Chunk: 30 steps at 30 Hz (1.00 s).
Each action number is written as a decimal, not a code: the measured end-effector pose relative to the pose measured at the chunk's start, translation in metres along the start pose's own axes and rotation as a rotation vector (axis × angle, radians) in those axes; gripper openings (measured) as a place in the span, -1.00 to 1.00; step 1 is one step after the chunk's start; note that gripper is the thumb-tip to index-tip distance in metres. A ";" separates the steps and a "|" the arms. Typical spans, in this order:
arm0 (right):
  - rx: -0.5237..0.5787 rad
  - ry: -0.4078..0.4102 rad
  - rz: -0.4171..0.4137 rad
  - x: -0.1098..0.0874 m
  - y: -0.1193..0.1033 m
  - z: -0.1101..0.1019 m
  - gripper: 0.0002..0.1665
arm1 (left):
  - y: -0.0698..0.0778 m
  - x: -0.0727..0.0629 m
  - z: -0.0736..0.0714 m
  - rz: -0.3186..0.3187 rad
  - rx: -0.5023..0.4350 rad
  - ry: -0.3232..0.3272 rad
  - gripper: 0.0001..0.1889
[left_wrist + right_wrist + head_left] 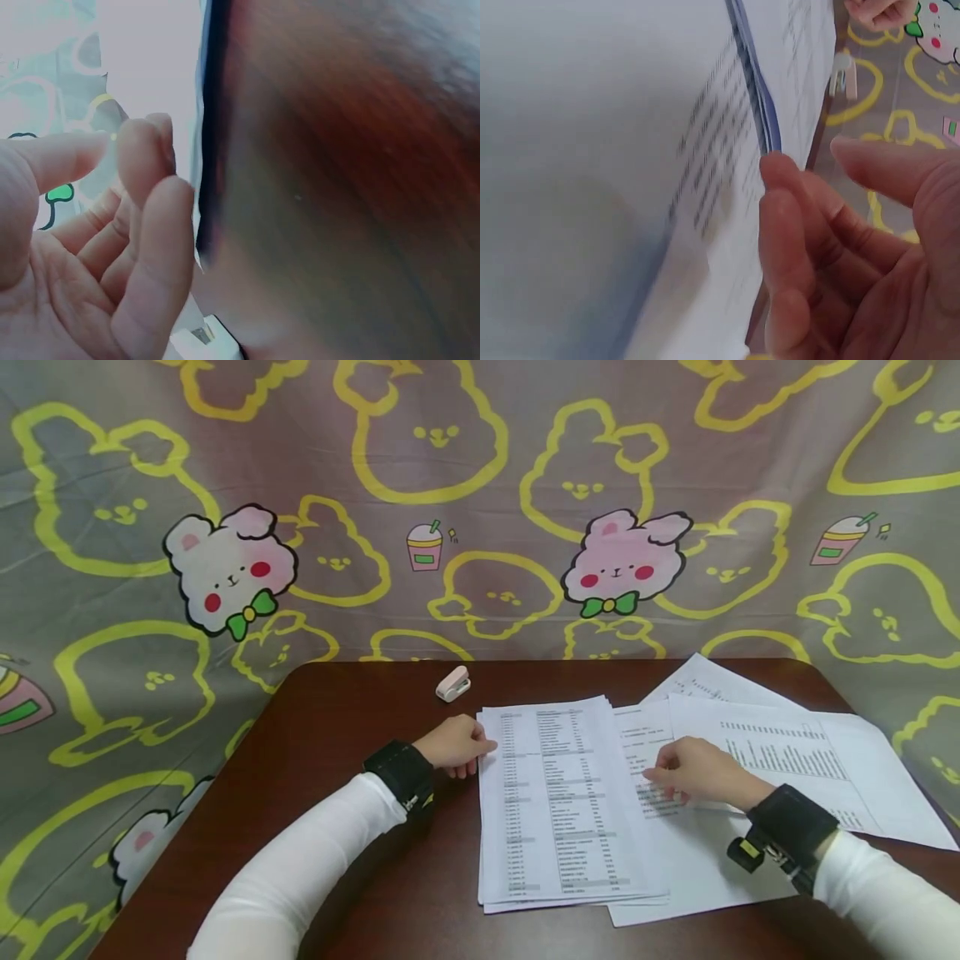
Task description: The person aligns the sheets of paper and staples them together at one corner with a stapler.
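Note:
A stack of printed sheets (558,810) lies on the dark brown table, its edges slightly uneven. At its left edge is my left hand (459,745); in the left wrist view its bent fingers (161,225) are against the paper edge, with the thumb apart from them. My right hand (697,770) is by the stack's right side, above other loose sheets. In the right wrist view its fingertips (780,176) meet the stack's edge (761,97), and the thumb stands away from them. Neither hand pinches paper.
A small pale stapler (453,684) stands behind the left hand. Overlapping loose printed sheets (862,760) spread across the table's right side, partly under the stack. Behind the brown table (337,718) hangs a patterned cloth (480,527).

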State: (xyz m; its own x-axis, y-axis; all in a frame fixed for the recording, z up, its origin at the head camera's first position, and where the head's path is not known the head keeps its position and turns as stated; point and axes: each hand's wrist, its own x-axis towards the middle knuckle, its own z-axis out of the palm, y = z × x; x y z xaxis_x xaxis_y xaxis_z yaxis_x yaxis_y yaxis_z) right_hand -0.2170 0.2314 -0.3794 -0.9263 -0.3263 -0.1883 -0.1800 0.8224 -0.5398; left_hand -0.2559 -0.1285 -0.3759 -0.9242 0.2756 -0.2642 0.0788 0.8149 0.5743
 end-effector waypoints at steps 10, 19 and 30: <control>-0.052 0.081 -0.097 0.005 0.014 -0.027 -0.77 | 0.013 0.008 -0.004 0.061 -0.032 0.051 -0.73; -0.173 0.120 -0.083 0.012 0.033 -0.047 -0.82 | 0.024 0.016 -0.001 0.105 -0.085 0.093 -0.73; -0.255 0.107 -0.009 0.018 0.061 -0.075 -0.65 | 0.044 0.021 0.012 0.167 -0.102 0.092 -0.78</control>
State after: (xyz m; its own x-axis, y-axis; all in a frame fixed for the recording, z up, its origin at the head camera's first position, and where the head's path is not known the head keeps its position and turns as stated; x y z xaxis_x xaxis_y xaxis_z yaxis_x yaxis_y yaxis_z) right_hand -0.2699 0.3106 -0.3541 -0.9516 -0.2940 -0.0899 -0.2530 0.9150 -0.3142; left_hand -0.2676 -0.0811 -0.3656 -0.9320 0.3511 -0.0902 0.1997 0.7050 0.6805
